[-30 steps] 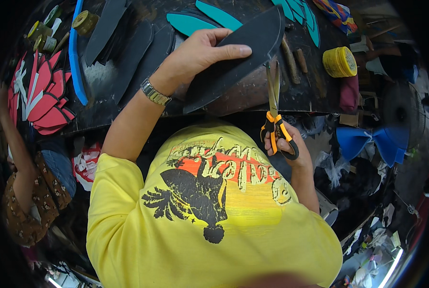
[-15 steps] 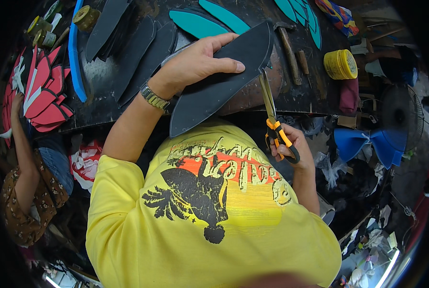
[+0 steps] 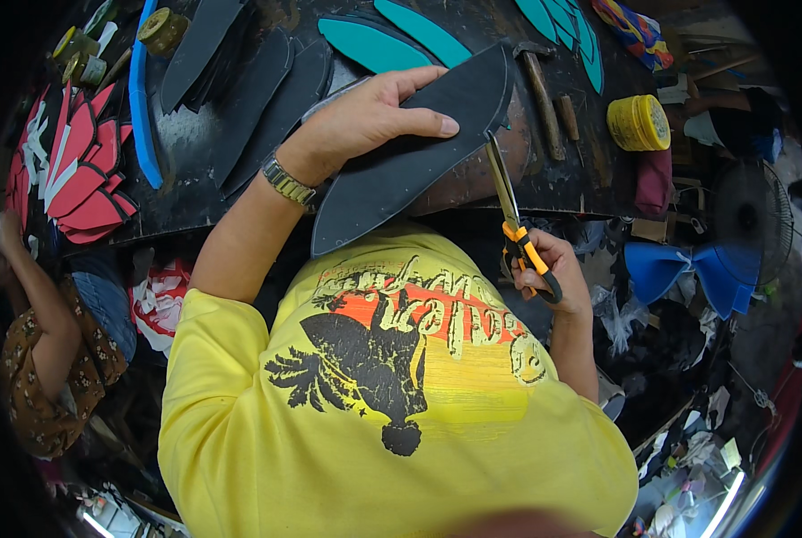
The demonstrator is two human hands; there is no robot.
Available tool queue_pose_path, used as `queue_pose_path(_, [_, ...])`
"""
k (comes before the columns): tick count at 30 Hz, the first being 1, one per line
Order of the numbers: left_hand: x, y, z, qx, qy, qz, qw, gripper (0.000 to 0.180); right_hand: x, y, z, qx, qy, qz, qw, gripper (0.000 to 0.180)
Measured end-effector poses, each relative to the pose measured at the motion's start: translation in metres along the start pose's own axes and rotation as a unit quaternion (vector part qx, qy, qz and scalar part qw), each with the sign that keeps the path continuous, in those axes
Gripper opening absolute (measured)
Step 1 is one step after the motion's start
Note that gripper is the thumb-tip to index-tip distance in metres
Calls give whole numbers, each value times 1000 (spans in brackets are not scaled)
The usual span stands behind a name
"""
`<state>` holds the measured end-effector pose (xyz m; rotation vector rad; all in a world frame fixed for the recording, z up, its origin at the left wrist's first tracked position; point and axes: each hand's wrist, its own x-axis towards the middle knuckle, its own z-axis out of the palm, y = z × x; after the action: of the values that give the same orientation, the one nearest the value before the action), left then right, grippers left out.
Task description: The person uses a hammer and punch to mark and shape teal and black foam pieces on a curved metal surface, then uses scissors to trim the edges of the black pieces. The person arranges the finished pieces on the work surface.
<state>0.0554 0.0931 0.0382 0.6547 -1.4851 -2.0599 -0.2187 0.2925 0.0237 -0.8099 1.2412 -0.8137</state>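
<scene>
My left hand (image 3: 387,112) grips a large black leaf-shaped piece (image 3: 410,161) by its far edge, thumb lying on top and fingers hidden beneath. The piece slants from upper right to lower left over the table's front edge. My right hand (image 3: 552,266) holds scissors (image 3: 522,229) with orange and black handles. Their long metal blades point up at the right edge of the black piece, nearly together, with the tips close to that edge. Whether the tips touch it I cannot tell.
More black pieces (image 3: 256,112) and teal pieces (image 3: 374,45) lie on the dark table (image 3: 186,202). A hammer (image 3: 541,103) and a yellow jar (image 3: 639,122) are at the right. Red pieces (image 3: 87,193) sit at the left, near another person's arm (image 3: 38,273). A fan (image 3: 751,215) stands far right.
The black piece's lower end has shifted slightly left. My right hand and the scissors have moved a little to the right. The other person's hand at the left has come lower.
</scene>
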Motion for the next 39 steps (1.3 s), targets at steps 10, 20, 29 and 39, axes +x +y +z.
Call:
queue_pose_path(10, [4, -5, -1, -20, 2, -5, 1000, 54, 2, 0, -4, -14, 7, 10, 1000, 36])
queue_pose_path(20, [1, 0, -1, -10, -12, 5, 1000, 55, 4, 1, -5, 51, -42, 25, 997, 60])
queue_pose_path(29, [-3, 3, -1, 2, -10, 9, 1000, 60, 6, 4, 0, 96, -60, 32, 993, 57])
queue_pose_path(39, [-4, 5, -5, -1, -41, 2, 999, 62, 7, 9, 3, 111, -87, 33, 989, 70])
